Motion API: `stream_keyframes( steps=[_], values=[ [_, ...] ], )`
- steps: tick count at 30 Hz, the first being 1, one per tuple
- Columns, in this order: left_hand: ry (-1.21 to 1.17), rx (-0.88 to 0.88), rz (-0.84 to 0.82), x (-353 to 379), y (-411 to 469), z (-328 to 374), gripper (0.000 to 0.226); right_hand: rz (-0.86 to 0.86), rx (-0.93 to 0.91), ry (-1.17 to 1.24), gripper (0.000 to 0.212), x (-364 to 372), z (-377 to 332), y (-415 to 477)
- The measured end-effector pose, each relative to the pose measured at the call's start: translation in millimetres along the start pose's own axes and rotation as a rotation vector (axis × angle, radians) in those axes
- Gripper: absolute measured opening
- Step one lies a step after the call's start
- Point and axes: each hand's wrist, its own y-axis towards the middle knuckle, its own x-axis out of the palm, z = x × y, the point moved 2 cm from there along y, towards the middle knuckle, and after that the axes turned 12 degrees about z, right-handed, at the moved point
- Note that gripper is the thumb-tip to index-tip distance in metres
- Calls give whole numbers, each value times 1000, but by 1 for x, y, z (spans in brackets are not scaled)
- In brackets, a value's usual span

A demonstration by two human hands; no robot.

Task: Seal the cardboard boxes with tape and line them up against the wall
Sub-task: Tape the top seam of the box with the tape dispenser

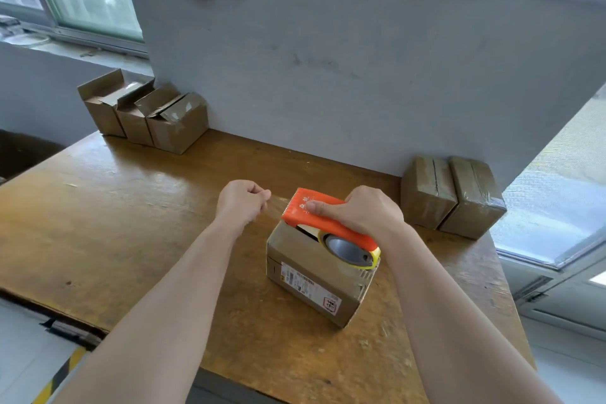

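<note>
The left hand (241, 203) has its grip pinched on the clear tape end (274, 204). Just right of it, the right hand (367, 210) clasps the orange tape dispenser (328, 223). The cardboard box (311, 267) sits directly under that grip on the bench (131, 207). Hold the strip taut and press it along the seam.

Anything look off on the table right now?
Nothing damaged or spilled. The three boxes back left stand with flaps open, unlike the two taped boxes at the right. The labelled box under the tape dispenser sits askew to the table edge.

A wooden table (131, 207) bears six cardboard boxes (305, 256).
</note>
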Motion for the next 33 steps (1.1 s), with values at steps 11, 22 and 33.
stream_keyframes(
  steps=[11, 22, 33],
  values=[
    [123, 290, -272, 54, -10, -19, 23, 0, 117, -68, 74, 22, 38, -1],
    [204, 197, -184, 51, -12, -31, 21, 116, -34, -172, 75, 18, 26, 18],
    [-171, -179, -194, 26, -17, -43, 16, -62, -127, -147, 70, 5, 9, 23]
  ],
)
